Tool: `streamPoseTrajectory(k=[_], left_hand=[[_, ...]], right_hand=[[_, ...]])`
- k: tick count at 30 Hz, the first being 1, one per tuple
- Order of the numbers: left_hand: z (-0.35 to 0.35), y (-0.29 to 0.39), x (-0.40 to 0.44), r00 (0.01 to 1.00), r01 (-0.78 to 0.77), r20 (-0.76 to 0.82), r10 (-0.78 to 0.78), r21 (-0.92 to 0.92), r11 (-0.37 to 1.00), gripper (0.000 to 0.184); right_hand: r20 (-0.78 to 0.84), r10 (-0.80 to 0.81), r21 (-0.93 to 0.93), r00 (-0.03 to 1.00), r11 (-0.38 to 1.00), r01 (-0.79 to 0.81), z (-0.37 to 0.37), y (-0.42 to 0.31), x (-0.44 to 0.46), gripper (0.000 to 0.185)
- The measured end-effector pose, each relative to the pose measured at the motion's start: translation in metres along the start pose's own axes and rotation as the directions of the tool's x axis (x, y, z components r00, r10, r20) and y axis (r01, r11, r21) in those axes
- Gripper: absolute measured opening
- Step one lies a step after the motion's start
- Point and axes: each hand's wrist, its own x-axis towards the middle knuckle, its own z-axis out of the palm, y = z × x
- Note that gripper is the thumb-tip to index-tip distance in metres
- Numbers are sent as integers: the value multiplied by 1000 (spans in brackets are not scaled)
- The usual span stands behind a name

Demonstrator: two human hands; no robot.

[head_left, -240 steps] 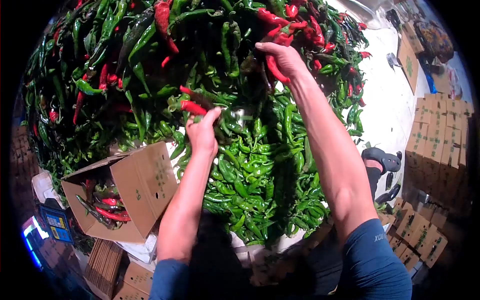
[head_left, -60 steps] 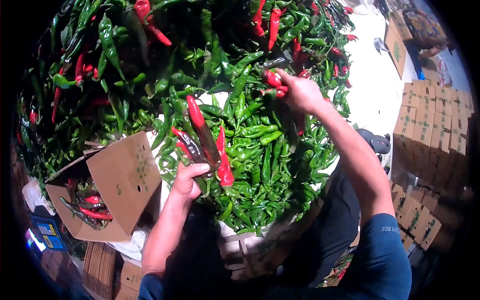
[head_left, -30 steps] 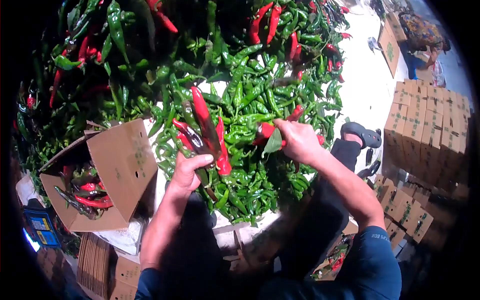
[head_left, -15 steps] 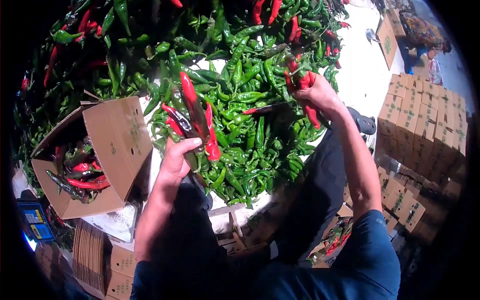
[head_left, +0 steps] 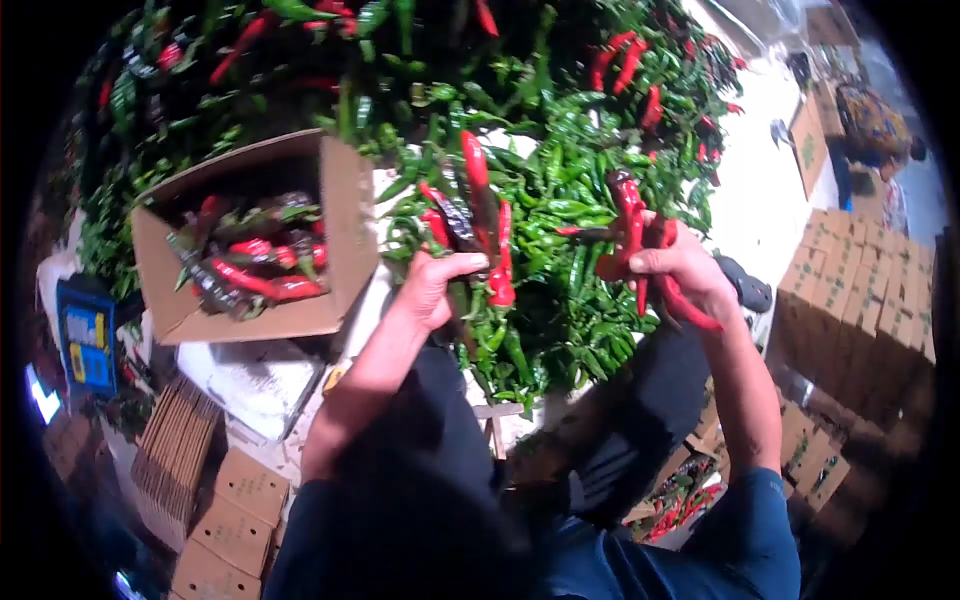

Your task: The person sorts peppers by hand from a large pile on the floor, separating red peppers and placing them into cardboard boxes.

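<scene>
My left hand (head_left: 437, 285) is closed round a bunch of red and dark peppers (head_left: 478, 190), which point up from its thumb. To the right, my right hand (head_left: 685, 270) grips several red peppers (head_left: 632, 225), some hanging below the fingers. Between and behind the hands lies a spread of green peppers (head_left: 565, 190). A dark pepper with a red tip (head_left: 582, 232) rests on them near my right hand. Left of my left hand, an open cardboard box (head_left: 350, 215) lies tilted with red and dark peppers (head_left: 265, 280) inside.
A large pepper heap (head_left: 300, 80) fills the back. Box stacks (head_left: 840, 290) stand at the right, flattened cartons (head_left: 175, 450) at lower left, beside a blue device with a panel (head_left: 87, 340). Another person (head_left: 880, 125) is at the far upper right. A crate with red peppers (head_left: 685, 510) is low right.
The view has turned toward the left, so the open box shows more of its inside. My right hand has gathered more red peppers and is lower relative to the heap; my left still holds its bunch.
</scene>
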Motion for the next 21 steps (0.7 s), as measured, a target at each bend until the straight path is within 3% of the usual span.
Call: streamPoseTrajectory(k=[2,3,5,6,7,8,9,10,11,12,13,14,16,18,19,20,21], left_hand=[[10,4,-3,999,-53,-2,53,25,998,50],[6,1,-6,997,27,-74,-21,80,996,37],[3,-6,-6,984,127,-141,-110,118,985,22],[5,-11,-8,983,141,-137,-126,108,984,19],[0,-15,-4,983,179,-52,-174,125,976,18],[-4,-18,-2,973,221,31,-228,145,964,18],[3,-19,-8,995,87,35,-88,37,996,17],[28,7,-23,992,-122,60,108,318,940,17],[12,-10,-14,999,-31,34,25,175,984,16],[-6,-28,-2,998,62,25,-62,28,998,16],[-13,-23,-2,988,118,86,-129,121,986,32],[-12,-20,-2,995,96,30,-100,113,989,31],[-8,-10,-8,998,66,-17,-65,75,995,19],[-12,-11,-10,999,31,12,-31,2,1000,20],[-15,-13,-9,999,29,28,-27,-62,998,21],[-16,-16,-7,998,34,53,-28,-126,991,22],[-12,-5,-15,994,104,33,-100,-154,983,25]], right_hand=[[97,-5,-144,995,989,19,30,-34,-2,65],[181,-1,-256,984,965,48,52,-63,0,64],[286,-154,-356,946,899,254,111,-105,8,57],[345,-47,-500,937,836,226,145,-137,9,53],[441,-43,-561,897,767,312,178,-155,16,47],[572,-243,-532,784,618,579,208,-160,28,40],[611,-116,-602,783,574,555,248,-177,29,34],[702,-108,-601,704,441,667,276,-180,44,30],[695,-48,-632,718,436,641,307,-181,53,28],[663,27,-696,748,389,603,336,-183,59,30],[680,79,-703,729,352,618,358,-177,77,38],[746,18,-635,666,321,703,371,-161,101,54],[716,-165,-685,679,24,728,381,-158,111,70],[718,-299,-612,629,161,775,354,-156,104,79],[677,-454,-512,579,274,814,331,-148,99,67],[564,-462,-515,684,451,729,307,-147,83,65],[422,-561,-424,712,572,702,276,-131,85,60]])
